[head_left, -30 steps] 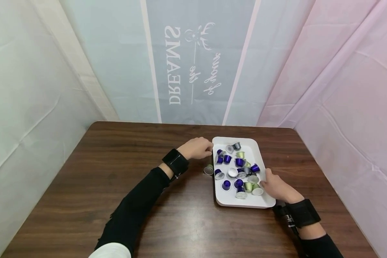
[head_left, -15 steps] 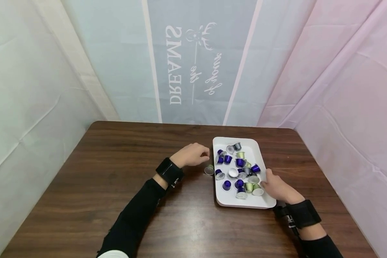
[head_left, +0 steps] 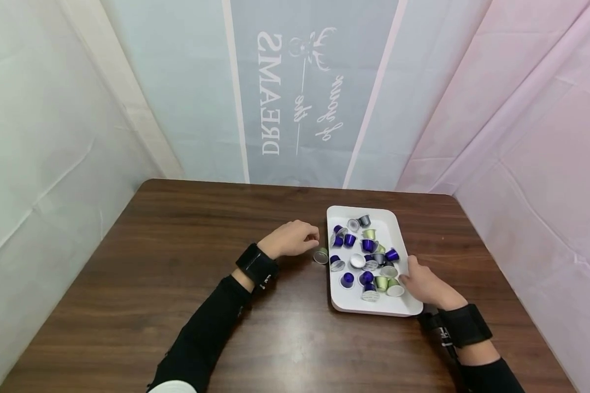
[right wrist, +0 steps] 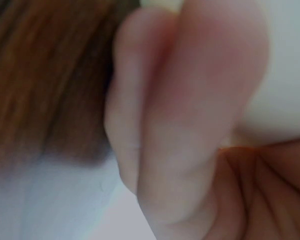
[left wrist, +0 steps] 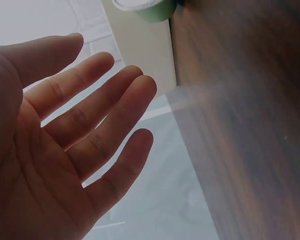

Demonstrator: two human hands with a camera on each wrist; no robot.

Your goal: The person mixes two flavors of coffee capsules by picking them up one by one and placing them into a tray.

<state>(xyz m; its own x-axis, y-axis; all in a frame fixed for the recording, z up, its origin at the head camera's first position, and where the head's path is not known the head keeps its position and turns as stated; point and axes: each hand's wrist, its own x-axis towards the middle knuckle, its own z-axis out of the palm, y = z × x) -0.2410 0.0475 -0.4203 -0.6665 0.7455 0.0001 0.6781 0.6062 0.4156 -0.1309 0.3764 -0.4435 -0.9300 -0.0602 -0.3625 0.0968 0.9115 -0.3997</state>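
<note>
A white rectangular tray [head_left: 348, 305] lies on the table, with coffee capsules scattered in it. Among them are blue capsules [head_left: 347, 280], pale green capsules [head_left: 381, 284] and grey capsules [head_left: 365, 220]. The right hand [head_left: 429, 285] grips the tray's right rim between thumb and fingers. One green capsule [head_left: 320, 255] lies on the wood just outside the tray's left side, its foil face toward the head camera. Close to it, the left hand [head_left: 292, 239] hovers with nothing in its grasp. In the left wrist view its fingers [left wrist: 105, 130] are spread and loosely bent.
The brown wooden table [head_left: 187, 245] stretches to the left and front of the tray. A pale blue cloth with lettering [head_left: 314, 98] hangs behind the far edge, with white cloth [head_left: 44, 164] at left and pinkish cloth [head_left: 531, 136] at right.
The left hand has drawn back to the left and slightly nearer, away from the tray's left rim. The right hand keeps its hold. The head view has shifted slightly.
</note>
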